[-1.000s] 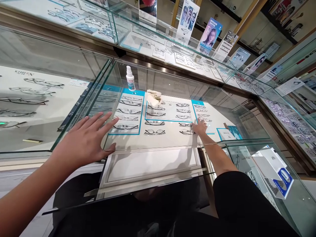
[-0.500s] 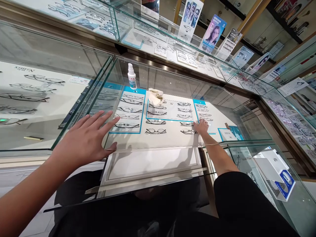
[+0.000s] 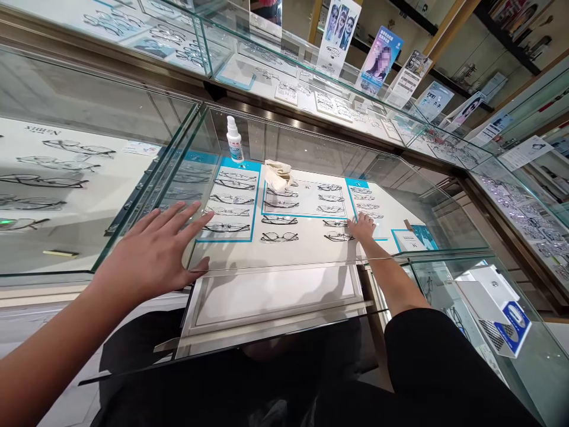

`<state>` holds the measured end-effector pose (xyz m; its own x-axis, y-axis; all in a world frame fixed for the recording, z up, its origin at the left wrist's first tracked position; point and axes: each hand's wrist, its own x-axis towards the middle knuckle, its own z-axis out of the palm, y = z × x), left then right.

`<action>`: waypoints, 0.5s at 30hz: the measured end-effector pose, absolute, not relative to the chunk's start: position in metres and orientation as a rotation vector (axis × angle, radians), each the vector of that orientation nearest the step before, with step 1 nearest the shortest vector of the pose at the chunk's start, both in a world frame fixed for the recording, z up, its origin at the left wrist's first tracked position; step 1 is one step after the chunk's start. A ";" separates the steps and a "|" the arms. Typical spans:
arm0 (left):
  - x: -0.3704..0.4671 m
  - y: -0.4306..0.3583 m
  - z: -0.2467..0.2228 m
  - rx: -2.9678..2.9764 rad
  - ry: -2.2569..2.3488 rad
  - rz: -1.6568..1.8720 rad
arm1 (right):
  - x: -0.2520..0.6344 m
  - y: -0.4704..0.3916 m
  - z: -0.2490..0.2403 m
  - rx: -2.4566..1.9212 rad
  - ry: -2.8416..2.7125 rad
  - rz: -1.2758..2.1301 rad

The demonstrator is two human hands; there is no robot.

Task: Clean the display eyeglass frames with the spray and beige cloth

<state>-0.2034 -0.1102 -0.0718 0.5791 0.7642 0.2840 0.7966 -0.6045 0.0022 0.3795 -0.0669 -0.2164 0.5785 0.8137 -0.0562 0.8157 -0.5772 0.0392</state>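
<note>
My left hand (image 3: 155,249) is open with fingers spread, palm down over the glass edge at the left of the display case. Inside or below the glass, rows of eyeglasses lie on white and blue boards, among them a dark-framed pair (image 3: 279,237) in the middle. My right hand (image 3: 362,226) reaches farther in, beside the glasses (image 3: 339,236) at the right end of the front rows. Its fingers are slightly apart, and no held object shows. Whether it touches a frame I cannot tell.
A white spray bottle (image 3: 234,140) and a crumpled cream cloth (image 3: 278,176) stand toward the back. In front is an open drawer (image 3: 275,296). Glass counters with more eyeglasses (image 3: 80,148) flank the case. Advertising cards (image 3: 380,59) line the far counter, and a white-blue box (image 3: 495,311) sits right.
The view has shifted very slightly. Both hands keep practically the same place and pose, and the glasses, bottle and cloth have not moved.
</note>
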 end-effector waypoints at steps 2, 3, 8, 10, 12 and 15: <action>-0.203 -0.110 -0.072 -2.681 -1.336 -0.394 | 0.379 -0.067 -0.215 2.739 1.403 -0.045; -0.203 -0.110 -0.072 -2.680 -1.340 -0.398 | 0.378 -0.067 -0.214 2.742 1.394 -0.041; -0.205 -0.111 -0.073 -2.665 -1.345 -0.397 | 0.376 -0.069 -0.211 2.755 1.355 -0.018; -0.205 -0.110 -0.073 -2.660 -1.342 -0.387 | 0.373 -0.071 -0.208 2.757 1.350 -0.014; -0.206 -0.110 -0.072 -2.661 -1.338 -0.380 | 0.369 -0.073 -0.203 2.762 1.342 -0.004; -0.206 -0.109 -0.072 -2.665 -1.331 -0.374 | 0.358 -0.079 -0.192 2.766 1.340 0.045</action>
